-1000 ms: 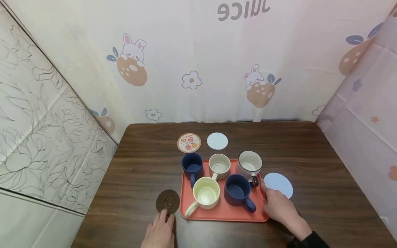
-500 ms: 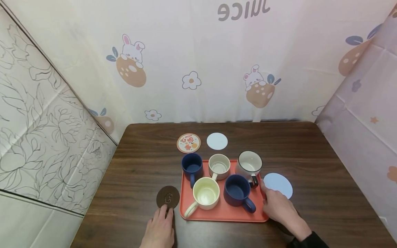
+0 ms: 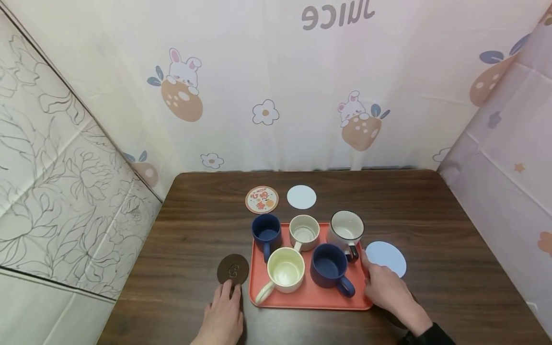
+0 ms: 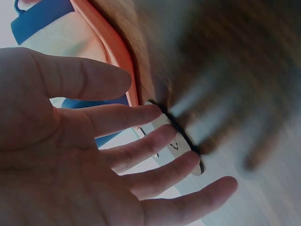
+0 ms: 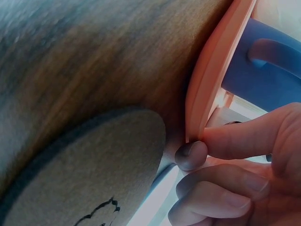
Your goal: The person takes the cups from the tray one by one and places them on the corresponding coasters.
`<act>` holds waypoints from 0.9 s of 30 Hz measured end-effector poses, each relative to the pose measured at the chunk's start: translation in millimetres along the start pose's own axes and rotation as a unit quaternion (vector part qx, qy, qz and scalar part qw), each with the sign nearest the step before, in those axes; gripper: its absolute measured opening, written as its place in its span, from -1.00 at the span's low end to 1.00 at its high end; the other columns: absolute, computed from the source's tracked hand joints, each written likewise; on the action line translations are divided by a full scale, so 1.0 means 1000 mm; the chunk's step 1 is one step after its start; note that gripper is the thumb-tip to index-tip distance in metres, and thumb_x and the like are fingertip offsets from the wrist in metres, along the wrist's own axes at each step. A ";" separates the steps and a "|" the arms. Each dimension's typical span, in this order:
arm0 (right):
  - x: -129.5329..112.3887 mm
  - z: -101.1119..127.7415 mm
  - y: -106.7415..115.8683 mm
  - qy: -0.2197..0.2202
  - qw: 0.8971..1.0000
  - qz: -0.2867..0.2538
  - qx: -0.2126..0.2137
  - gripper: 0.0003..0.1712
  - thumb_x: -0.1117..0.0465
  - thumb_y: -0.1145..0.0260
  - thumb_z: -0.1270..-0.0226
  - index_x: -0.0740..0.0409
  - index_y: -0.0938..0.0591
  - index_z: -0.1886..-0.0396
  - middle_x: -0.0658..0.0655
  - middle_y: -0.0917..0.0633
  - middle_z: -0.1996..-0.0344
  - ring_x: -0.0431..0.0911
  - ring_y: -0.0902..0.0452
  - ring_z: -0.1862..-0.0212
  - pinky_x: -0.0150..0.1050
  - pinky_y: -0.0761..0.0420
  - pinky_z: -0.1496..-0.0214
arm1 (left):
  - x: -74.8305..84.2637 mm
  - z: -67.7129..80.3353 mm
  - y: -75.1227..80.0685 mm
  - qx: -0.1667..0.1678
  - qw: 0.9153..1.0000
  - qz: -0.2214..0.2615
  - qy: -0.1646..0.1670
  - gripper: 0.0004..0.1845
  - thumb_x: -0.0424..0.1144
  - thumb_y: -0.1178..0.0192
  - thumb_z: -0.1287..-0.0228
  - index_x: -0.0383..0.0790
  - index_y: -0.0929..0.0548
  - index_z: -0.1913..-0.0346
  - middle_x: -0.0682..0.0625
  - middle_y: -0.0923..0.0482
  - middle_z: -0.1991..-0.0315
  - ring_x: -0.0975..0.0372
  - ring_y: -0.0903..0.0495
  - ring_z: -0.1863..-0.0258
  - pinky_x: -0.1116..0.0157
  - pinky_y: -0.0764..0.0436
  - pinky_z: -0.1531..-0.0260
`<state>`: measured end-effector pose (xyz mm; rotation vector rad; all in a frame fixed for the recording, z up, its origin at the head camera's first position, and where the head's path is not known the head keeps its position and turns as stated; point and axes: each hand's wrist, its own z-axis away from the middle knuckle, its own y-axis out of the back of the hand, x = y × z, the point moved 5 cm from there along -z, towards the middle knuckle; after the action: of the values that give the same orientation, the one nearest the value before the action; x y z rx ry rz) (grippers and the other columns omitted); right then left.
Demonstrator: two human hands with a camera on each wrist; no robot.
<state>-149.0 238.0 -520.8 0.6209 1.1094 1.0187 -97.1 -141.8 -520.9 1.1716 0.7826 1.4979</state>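
A dark brown round coaster (image 3: pixel 233 268) with a small motif lies just left of the red tray (image 3: pixel 308 298). The fingertips of my left hand (image 3: pixel 221 314) touch its near edge, fingers extended and spread in the left wrist view. With thumb and forefinger, my right hand (image 3: pixel 390 293) pinches the tray's right rim, as the right wrist view shows at the tray edge (image 5: pixel 209 80). On the tray stand a pale yellow mug (image 3: pixel 286 273), two navy mugs (image 3: pixel 327 266), a small cream mug (image 3: pixel 304 232) and a white mug (image 3: pixel 346 227) with a dark rim and handle.
Behind the tray lie a patterned round coaster (image 3: pixel 261 200) and a white one (image 3: pixel 301 197). A pale blue coaster (image 3: pixel 385 258) is at the tray's right. Another brown coaster (image 5: pixel 103 160) lies under my right wrist. A printed curtain hangs behind the wooden table (image 3: pixel 194 230).
The brown coaster by my left hand has slid a little away from me, the left fingers moving forward with it. The right hand, tray and mugs stay in place.
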 end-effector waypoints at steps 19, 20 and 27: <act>-0.001 -0.001 0.001 -0.008 1.000 0.004 -0.001 -0.12 0.42 -0.32 -0.23 0.47 -0.25 -0.56 0.14 -0.46 0.52 -0.01 -0.40 0.50 -0.16 -0.37 0.46 | -0.003 -0.022 0.011 0.023 1.000 -0.001 -0.009 -0.43 -0.32 -0.35 -0.31 -0.37 -0.55 -0.38 -0.29 -0.32 -0.41 -0.25 -0.29 -0.42 -0.53 -0.45 0.06; -0.001 -0.001 0.001 -0.008 1.000 0.004 0.000 -0.12 0.43 -0.32 -0.23 0.47 -0.25 -0.56 0.14 -0.46 0.52 -0.01 -0.39 0.51 -0.16 -0.37 0.46 | -0.004 -0.024 0.011 0.020 1.000 0.001 -0.007 -0.42 -0.32 -0.35 -0.32 -0.37 -0.55 -0.38 -0.29 -0.31 -0.42 -0.25 -0.28 -0.43 -0.53 -0.44 0.06; -0.002 -0.001 0.001 -0.008 1.000 0.003 -0.001 -0.12 0.42 -0.32 -0.26 0.47 -0.24 -0.57 0.15 -0.46 0.51 0.00 -0.39 0.50 -0.16 -0.36 0.46 | -0.007 -0.032 0.015 0.014 1.000 0.000 0.001 -0.41 -0.31 -0.35 -0.33 -0.36 -0.53 -0.41 -0.28 -0.28 -0.44 -0.25 -0.26 -0.44 -0.53 -0.46 0.07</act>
<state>-150.2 236.7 -519.7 0.6299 1.0922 1.0173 -132.4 -148.8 -518.9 1.1905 0.8078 1.4930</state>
